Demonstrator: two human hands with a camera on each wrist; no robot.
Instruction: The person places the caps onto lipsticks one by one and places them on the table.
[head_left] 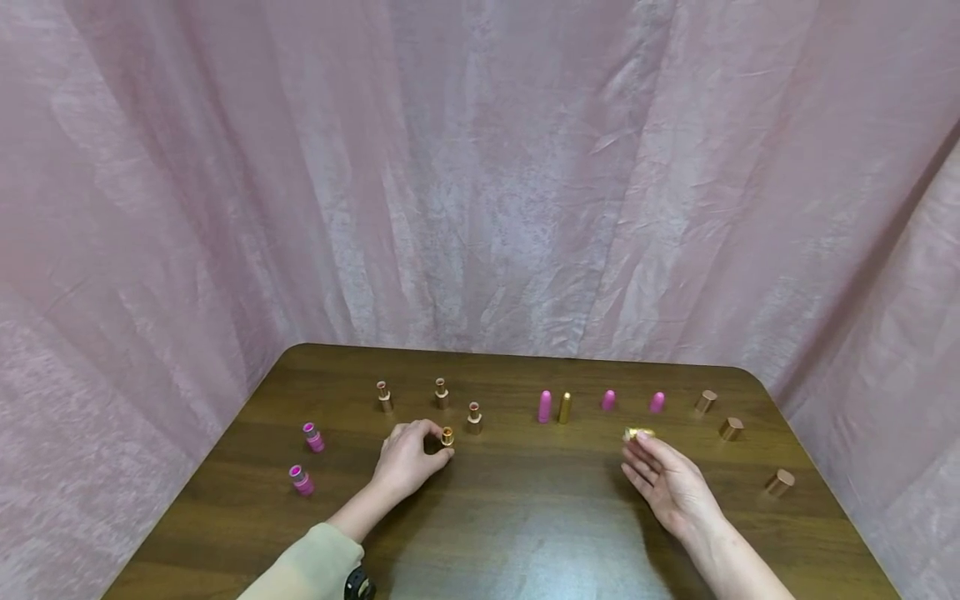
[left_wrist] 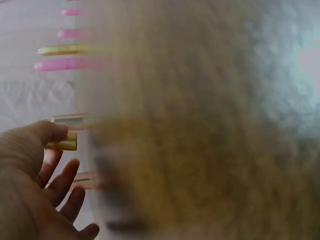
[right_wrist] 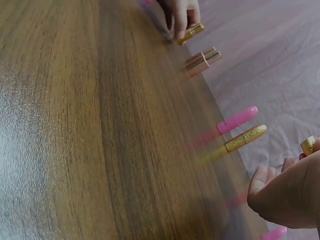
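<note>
My left hand [head_left: 408,460] pinches a small gold lipstick tube [head_left: 447,437] between thumb and index finger, its uncapped end up. In the left wrist view the same gold tube shows at the fingertips, the other fingers loosely bent. To the right, my right hand [head_left: 675,492] holds a gold lipstick cap [head_left: 640,433] between thumb and fingers, palm turned partly up. Only part of that cap shows at the edge of the right wrist view. Close beside the left hand stands a rose-gold lipstick tube [head_left: 475,419], also uncapped.
Two more rose-gold tubes [head_left: 442,394] stand behind the left hand, two pink tubes [head_left: 313,438] to its left. Between the hands are a tall pink cap [head_left: 544,407] and a gold one [head_left: 565,408]. Shorter pink caps [head_left: 609,400] and several rose-gold caps [head_left: 731,429] stand farther right.
</note>
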